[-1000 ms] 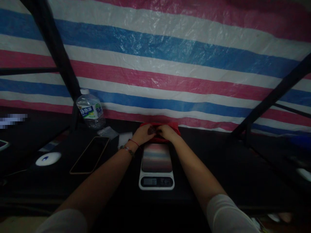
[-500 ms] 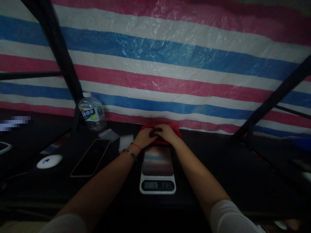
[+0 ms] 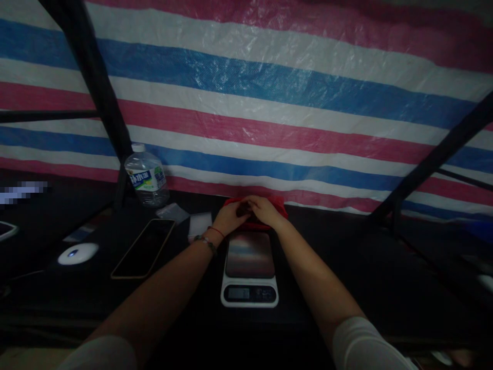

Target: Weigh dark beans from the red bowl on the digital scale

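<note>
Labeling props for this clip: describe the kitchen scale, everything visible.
The kitchen scale lies flat on the dark table, between the person's forearms. White casing that looks like plastic, with a rounded rectangular glossy platform that mirrors the striped tarp. A dark display strip sits at the near edge; its readout is too dim to read. Nothing rests on the platform. Just past its far edge, left hand and right hand work at a red container.

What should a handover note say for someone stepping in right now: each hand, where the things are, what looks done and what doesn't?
Left hand and right hand: fingertips together on a small dark item over the red tray; the grip is too dim to judge.
Kitchen scale sits nearer the body than the tray, its platform bare.
Phone, water bottle and a white puck lie to the left.
Done: nothing on the scale. Left: the item is not yet set down.
</note>
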`<action>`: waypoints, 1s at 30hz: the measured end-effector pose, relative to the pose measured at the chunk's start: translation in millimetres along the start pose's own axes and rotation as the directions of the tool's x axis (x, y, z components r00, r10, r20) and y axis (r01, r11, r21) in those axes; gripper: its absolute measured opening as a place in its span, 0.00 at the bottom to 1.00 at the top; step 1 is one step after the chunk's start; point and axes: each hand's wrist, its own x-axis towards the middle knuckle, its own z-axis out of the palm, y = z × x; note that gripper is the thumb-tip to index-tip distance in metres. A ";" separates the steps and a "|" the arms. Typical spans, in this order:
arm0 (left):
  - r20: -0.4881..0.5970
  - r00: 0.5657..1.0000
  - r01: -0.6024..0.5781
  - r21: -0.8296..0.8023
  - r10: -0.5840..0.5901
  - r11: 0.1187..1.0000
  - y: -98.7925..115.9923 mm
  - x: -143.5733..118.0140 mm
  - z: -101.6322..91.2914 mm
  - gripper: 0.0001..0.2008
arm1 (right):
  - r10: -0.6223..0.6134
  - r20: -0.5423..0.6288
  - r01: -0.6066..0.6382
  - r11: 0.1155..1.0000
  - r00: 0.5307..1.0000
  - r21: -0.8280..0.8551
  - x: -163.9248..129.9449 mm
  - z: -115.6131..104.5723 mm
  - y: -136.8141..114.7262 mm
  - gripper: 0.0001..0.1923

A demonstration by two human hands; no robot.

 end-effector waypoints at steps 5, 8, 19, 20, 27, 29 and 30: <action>-0.111 0.992 0.059 0.014 -0.057 0.998 1.6 -0.8 -2.6 0.19 | 0.086 0.073 -0.058 0.944 0.994 -0.326 -3.8 -9.7 4.9 0.16; -0.175 0.981 0.083 0.012 -0.080 0.996 2.3 -1.2 -2.9 0.17 | 0.202 0.242 -0.084 0.903 0.949 -0.422 -9.8 -5.3 12.0 0.17; -0.112 0.993 -0.026 0.054 0.032 0.998 1.0 -1.9 -3.0 0.17 | 0.184 0.254 -0.054 0.894 0.949 -0.444 -6.4 6.2 21.6 0.16; -0.093 0.995 -0.039 0.060 0.045 0.997 1.1 -1.9 -3.0 0.16 | 0.182 0.248 -0.053 0.891 0.952 -0.452 -5.8 5.2 21.6 0.15; -0.029 0.998 -0.055 0.071 0.057 0.996 1.8 -1.5 -3.3 0.19 | 0.145 0.088 -0.110 0.941 0.986 -0.320 -4.2 0.1 29.2 0.11; -0.027 0.998 -0.050 0.075 0.052 0.996 2.3 -1.7 -3.1 0.20 | 0.127 -0.041 -0.133 0.963 0.991 -0.234 -2.6 0.4 28.8 0.11; -0.022 0.998 -0.052 0.075 0.054 0.996 2.6 -1.8 -2.6 0.20 | 0.128 -0.109 -0.148 0.970 0.986 -0.195 -1.6 1.4 27.4 0.11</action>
